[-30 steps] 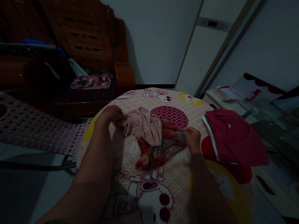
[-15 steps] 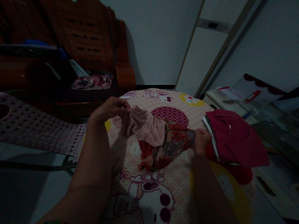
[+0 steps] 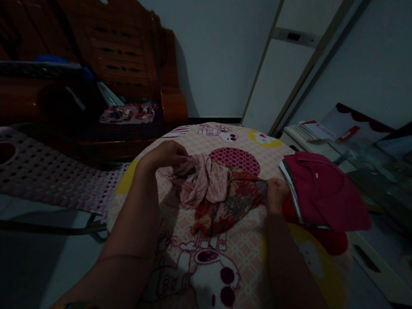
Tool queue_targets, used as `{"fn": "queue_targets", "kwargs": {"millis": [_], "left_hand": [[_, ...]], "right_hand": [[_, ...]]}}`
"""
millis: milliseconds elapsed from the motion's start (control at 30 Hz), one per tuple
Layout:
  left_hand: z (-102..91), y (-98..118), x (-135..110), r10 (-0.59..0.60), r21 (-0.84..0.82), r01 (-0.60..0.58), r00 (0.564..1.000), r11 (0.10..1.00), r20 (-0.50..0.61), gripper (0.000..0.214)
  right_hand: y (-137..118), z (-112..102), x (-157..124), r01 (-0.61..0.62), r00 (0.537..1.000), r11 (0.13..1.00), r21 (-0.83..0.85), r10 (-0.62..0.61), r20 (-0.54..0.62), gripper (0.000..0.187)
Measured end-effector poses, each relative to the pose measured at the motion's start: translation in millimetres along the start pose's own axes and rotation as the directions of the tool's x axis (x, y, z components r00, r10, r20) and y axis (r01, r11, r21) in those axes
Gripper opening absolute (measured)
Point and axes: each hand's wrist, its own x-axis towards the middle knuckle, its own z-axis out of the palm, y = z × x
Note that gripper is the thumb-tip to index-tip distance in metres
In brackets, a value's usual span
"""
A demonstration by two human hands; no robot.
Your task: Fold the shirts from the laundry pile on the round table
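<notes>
Nearest is the cover (image 3: 215,281) of the round table, pale pink with a cartoon dog printed on it, and both forearms reach out over it. At mid-table lies the garment (image 3: 223,207), a thin red floral piece with a paler pink part on its left, crumpled and resting on the cover between the two hands. The left hand (image 3: 164,155) is closed on the pink part, fingers bunched into the cloth. The right hand (image 3: 277,195) is closed in a pinch on the garment's right edge, beside the stack of folded clothes (image 3: 322,190) with a dark red shirt on top. The garment looks light, soft and limp, with no stiffness. It will likely sag and wrinkle wherever it is not held, and hems, seams or corners give the surest hold, one at each side, as the hands have it. To the left, off the table, is a pink woven seat (image 3: 44,173). Farther off is a dark wooden bench (image 3: 103,42) with a floral cloth (image 3: 130,112) on it, and a pale door (image 3: 283,69) at the far wall. Compared with half a second ago, the left hand has come in toward the right and slightly down, so the pink part, then drawn out flatter, is now gathered into folds. The right hand has hardly shifted.
</notes>
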Motion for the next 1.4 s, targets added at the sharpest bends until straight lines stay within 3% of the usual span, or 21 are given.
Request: {"fn": "queue_targets", "kwargs": {"millis": [200,300,433,533,667,733,833,900,967,1033,1100,1200,1300,1400], "left_hand": [[17.3,14.6,7.1,-0.047,0.042,0.041,0.982,0.998,0.181,0.037],[34.3,23.4,16.6,-0.081,0.150,0.050,0.975,0.987,0.209,0.027],[52.7,30.3,28.0,-0.014,0.245,-0.034,0.981,0.969,0.191,0.010],[52.4,31.0,27.6,0.057,0.128,-0.076,0.987,0.989,0.147,0.010],[41.3,35.3,19.4,0.040,-0.210,-0.053,0.997,0.976,-0.066,0.011],[40.2,44.1,16.6,0.029,-0.327,-0.068,0.992,0.943,-0.122,0.014],[52.1,65.2,17.2,0.102,-0.259,-0.134,0.986,0.957,-0.135,0.015],[68.0,81.1,19.6,0.180,-0.079,-0.194,0.971,0.978,-0.157,0.012],[86.1,95.5,21.3,0.252,0.082,-0.243,0.957,0.967,-0.142,0.011],[102.3,106.5,21.2,0.299,0.135,-0.285,0.950,0.949,-0.094,0.013],[113.9,113.5,19.6,0.345,0.113,-0.336,0.937,0.935,-0.063,0.016],[121.4,117.2,17.7,0.412,0.041,-0.411,0.911,0.911,-0.028,0.016],[117.8,113.0,18.7,0.485,-0.064,-0.482,0.873,0.874,0.053,0.013],[102.2,100.1,20.5,0.546,-0.166,-0.525,0.828,0.835,0.127,0.033]], "right_hand": [[5.0,1.3,1.2,0.005,1.000,0.999,-0.035,-0.005,0.019,0.019],[4.1,1.2,1.3,0.015,0.999,0.998,-0.056,-0.013,0.030,0.020],[1.9,0.5,1.0,0.027,0.999,0.998,-0.050,-0.026,0.033,0.020],[1.1,0.5,0.7,0.025,0.999,0.999,-0.039,-0.024,0.029,0.020],[1.3,0.6,0.7,-0.008,1.000,1.000,-0.025,0.009,0.014,0.019],[-0.3,0.0,0.0,-0.032,0.999,0.999,-0.033,0.032,0.025,0.019],[-9.4,0.0,-5.3,0.047,0.997,0.992,-0.113,-0.040,0.065,0.018],[-19.8,2.6,-13.0,0.227,0.969,0.968,-0.106,-0.213,0.128,0.019],[-31.1,8.1,-23.6,0.418,0.884,0.909,0.004,-0.408,0.228,0.025],[-40.0,15.0,-34.8,0.494,0.784,0.857,0.146,-0.512,0.350,0.035],[-44.6,20.8,-43.9,0.449,0.721,0.861,0.237,-0.506,0.473,0.037],[-45.4,23.7,-49.7,0.295,0.707,0.919,0.263,-0.395,0.586,0.017],[-43.7,22.1,-48.7,0.174,0.744,0.941,0.291,-0.319,0.587,0.014],[-40.8,21.9,-45.8,0.011,0.816,0.941,0.338,-0.204,0.541,0.015]]}}
